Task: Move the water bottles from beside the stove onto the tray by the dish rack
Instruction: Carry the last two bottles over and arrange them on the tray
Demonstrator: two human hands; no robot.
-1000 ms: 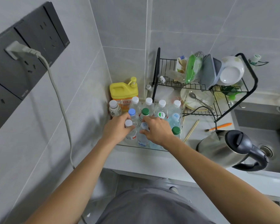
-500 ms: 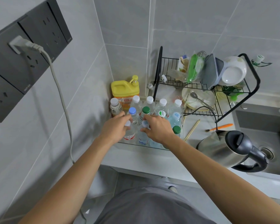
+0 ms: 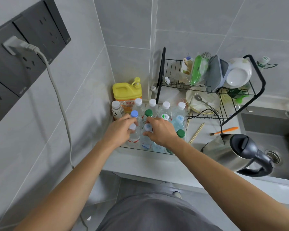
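Several clear water bottles with white, blue and green caps stand packed together in a clear tray [image 3: 140, 150] in the counter corner, left of the black dish rack [image 3: 205, 90]. My left hand [image 3: 119, 129] is closed around the neck of a red-labelled bottle [image 3: 133, 135] at the tray's front left. Right beside it, my right hand [image 3: 160, 130] grips a blue-labelled bottle [image 3: 146, 140] by its neck. Both bottles stand upright in the tray. A green-capped bottle [image 3: 180, 133] shows just right of my right wrist.
A yellow detergent jug [image 3: 126, 91] stands behind the bottles against the wall. A steel kettle [image 3: 232, 151] sits at the right, with chopsticks [image 3: 196, 133] and an orange brush [image 3: 224, 130] on the counter. The sink [image 3: 274, 142] lies far right. A cable [image 3: 58, 100] hangs from wall sockets.
Both hands stay on the same two front bottles and have barely shifted. The view has tilted slightly, so the scene sits a little lower in the frame.
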